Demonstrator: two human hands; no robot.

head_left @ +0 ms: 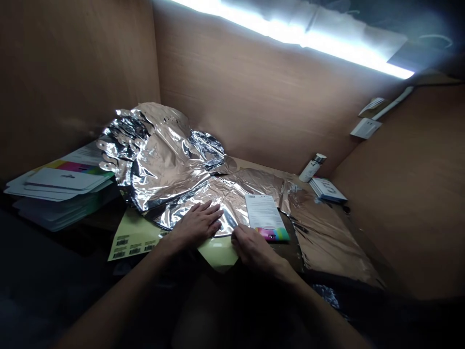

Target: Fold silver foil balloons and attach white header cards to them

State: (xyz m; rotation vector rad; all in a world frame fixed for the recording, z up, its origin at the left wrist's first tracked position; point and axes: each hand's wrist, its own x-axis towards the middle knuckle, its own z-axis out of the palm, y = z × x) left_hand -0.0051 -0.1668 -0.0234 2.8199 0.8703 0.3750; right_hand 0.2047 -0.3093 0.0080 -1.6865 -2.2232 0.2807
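Note:
Shiny silver foil [170, 169], which looks like flat, uninflated balloons, spreads in crinkled layers over the table. My left hand [199, 220] lies flat on its near part, fingers apart. My right hand [252, 245] is closed at the foil's near edge, beside a yellow label sheet [220, 254]; what its fingers pinch is hidden. Just beyond the right hand, a white printed card [265, 213] with a rainbow-coloured end rests partly on the foil. Another part of yellow label sheet [138, 232], printed with small barcodes, sticks out from under the foil left of my left hand.
Stacked white cards with rainbow bands [65, 179] sit at the left. More foil [327, 232] covers the right side. A white bottle [312, 167] stands at the back right beside a small stack of boxes [327, 189]. Wooden panels [254, 106] enclose the table.

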